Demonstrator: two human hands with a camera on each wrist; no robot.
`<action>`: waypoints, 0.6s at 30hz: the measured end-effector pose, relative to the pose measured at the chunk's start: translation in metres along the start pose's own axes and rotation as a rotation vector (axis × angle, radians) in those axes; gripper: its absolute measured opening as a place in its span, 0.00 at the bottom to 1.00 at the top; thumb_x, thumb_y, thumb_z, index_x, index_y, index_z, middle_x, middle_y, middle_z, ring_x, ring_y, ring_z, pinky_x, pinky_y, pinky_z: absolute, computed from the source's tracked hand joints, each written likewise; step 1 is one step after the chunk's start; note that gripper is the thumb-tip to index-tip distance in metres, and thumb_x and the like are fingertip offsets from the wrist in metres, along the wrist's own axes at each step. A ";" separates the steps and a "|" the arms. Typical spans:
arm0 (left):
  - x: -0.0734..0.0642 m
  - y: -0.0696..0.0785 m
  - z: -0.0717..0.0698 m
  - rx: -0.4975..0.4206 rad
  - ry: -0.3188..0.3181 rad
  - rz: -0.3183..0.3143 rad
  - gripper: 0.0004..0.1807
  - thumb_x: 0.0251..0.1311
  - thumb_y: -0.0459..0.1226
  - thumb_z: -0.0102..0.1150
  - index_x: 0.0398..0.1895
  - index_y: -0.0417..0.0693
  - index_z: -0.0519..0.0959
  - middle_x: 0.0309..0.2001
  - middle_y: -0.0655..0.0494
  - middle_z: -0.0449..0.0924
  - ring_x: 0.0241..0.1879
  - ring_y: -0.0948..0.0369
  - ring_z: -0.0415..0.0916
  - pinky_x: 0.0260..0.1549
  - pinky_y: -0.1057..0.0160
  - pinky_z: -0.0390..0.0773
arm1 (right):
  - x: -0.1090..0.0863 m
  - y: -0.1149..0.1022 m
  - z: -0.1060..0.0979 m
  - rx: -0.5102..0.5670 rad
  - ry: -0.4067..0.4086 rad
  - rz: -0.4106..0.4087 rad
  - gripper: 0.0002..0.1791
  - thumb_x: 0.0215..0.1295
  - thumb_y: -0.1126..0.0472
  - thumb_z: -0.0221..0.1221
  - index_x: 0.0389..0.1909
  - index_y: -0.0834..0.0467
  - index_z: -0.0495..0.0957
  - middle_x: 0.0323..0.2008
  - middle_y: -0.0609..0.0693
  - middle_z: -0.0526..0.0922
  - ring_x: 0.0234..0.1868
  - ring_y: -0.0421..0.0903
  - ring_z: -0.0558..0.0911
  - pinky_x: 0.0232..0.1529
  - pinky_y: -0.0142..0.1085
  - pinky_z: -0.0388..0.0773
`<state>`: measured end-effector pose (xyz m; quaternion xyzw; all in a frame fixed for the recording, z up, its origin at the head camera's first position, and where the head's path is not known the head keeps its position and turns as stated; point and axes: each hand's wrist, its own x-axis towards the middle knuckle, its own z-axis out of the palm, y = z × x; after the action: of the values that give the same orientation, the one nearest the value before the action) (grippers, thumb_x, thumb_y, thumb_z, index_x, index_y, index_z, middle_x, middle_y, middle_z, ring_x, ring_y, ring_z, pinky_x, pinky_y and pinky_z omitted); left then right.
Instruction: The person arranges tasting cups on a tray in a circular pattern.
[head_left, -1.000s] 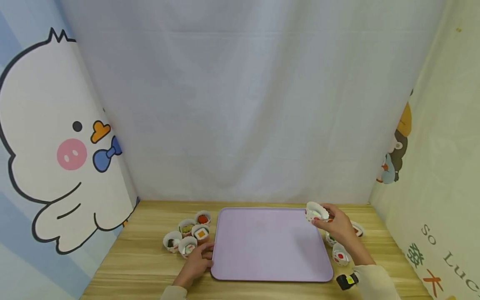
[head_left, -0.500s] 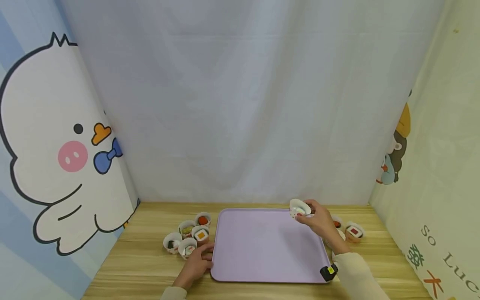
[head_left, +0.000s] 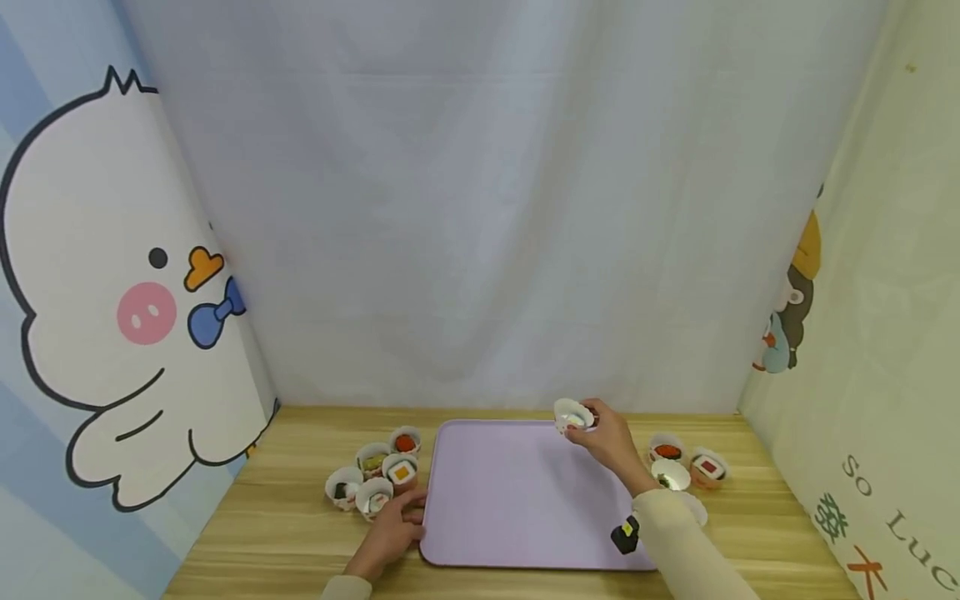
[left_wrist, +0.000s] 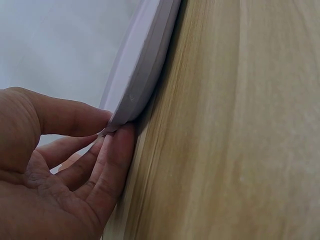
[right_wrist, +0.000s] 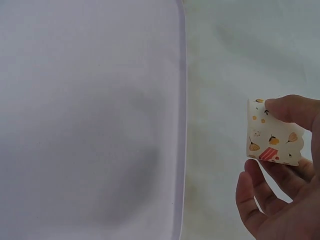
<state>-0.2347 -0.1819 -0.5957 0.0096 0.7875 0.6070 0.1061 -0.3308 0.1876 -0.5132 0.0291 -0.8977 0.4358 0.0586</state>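
A pale purple tray [head_left: 517, 500] lies flat on the wooden table. At its left edge my left hand [head_left: 392, 533] pinches the rim; the left wrist view has the thumb on the rim [left_wrist: 122, 97] and fingers [left_wrist: 117, 155] against its underside. Above the tray's far edge, my right hand [head_left: 611, 437] holds a white scalloped paper baking cup [head_left: 572, 416] between thumb and fingers. Its printed wall [right_wrist: 272, 135] shows yellow and red patterns in the right wrist view. Something pale is inside the cup, too small to tell.
Left of the tray stand several paper cups [head_left: 344, 488] holding sushi-like pieces. More cups stand to the right, one with a red-topped piece [head_left: 667, 452]; another [head_left: 692, 507] is partly behind the right sleeve. A grey-white curtain [head_left: 480, 208] closes the back.
My right hand has carried the paper cup leftward from the tray's right edge to over its far side. The cups on the right have come into fuller view. My left hand stays put.
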 end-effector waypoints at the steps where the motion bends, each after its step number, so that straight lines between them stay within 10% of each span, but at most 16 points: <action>1: 0.000 0.000 0.000 0.001 0.002 0.004 0.37 0.44 0.20 0.53 0.65 0.29 0.67 0.56 0.33 0.74 0.44 0.54 0.80 0.32 0.57 0.83 | 0.002 0.001 0.003 0.000 0.004 0.001 0.30 0.52 0.60 0.70 0.57 0.63 0.74 0.51 0.62 0.81 0.46 0.54 0.80 0.41 0.42 0.78; 18: -0.001 0.001 -0.001 -0.013 -0.011 -0.001 0.37 0.45 0.20 0.53 0.66 0.29 0.66 0.56 0.32 0.72 0.43 0.56 0.80 0.32 0.57 0.83 | 0.024 0.016 0.060 -0.030 0.026 0.064 0.27 0.51 0.56 0.71 0.53 0.58 0.76 0.48 0.57 0.83 0.41 0.51 0.79 0.41 0.43 0.74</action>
<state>-0.2344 -0.1826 -0.5947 0.0117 0.7830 0.6119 0.1107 -0.3611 0.1506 -0.5590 -0.0059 -0.9038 0.4241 0.0567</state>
